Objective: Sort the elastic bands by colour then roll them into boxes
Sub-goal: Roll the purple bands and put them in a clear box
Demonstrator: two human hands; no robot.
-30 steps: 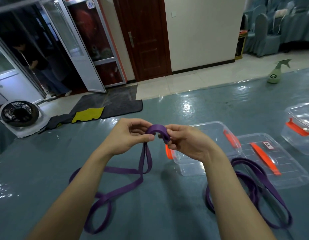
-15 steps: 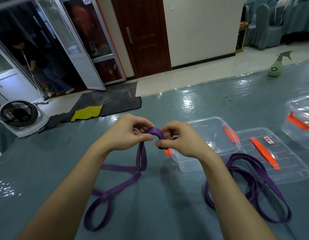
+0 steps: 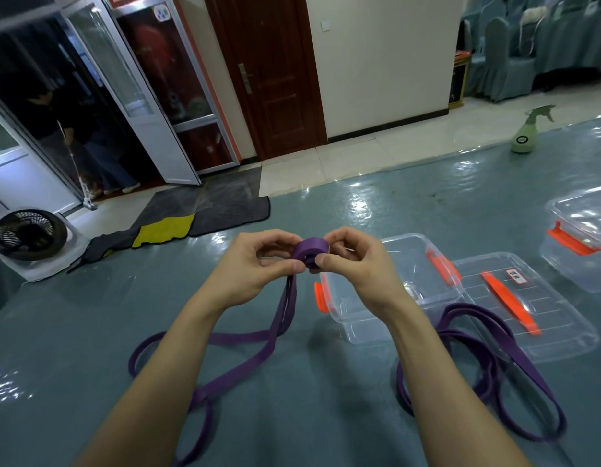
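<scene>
My left hand (image 3: pixel 255 264) and right hand (image 3: pixel 356 264) meet above the blue-grey table (image 3: pixel 90 332), both clenched in a shared grip on a tight purple coil (image 3: pixel 309 252), the rolled end of a purple elastic band (image 3: pixel 258 352). My left thumb and fingertips pinch the coil's near side; my right thumb presses its face while the other right fingers curl behind it. From under the grip the unrolled band hangs down to the table and runs toward me and to the left in long, flat loops, passing beneath my left forearm.

Just to the right of the grip, behind my right wrist, an open clear plastic box (image 3: pixel 410 264) with orange latches stands on the table. Its clear lid (image 3: pixel 528 315), carrying an orange strip and a small label, lies flat beside it, farther right. A second purple band (image 3: pixel 494 382) sprawls in loose loops below and to the right of the grip, partly over the lid's near edge. Another clear box (image 3: pixel 582 244) with an orange latch stands well to the right at the frame's edge. Far beyond the grip on the right, a pale green spray bottle (image 3: pixel 524 136) stands near the table's far edge.
</scene>
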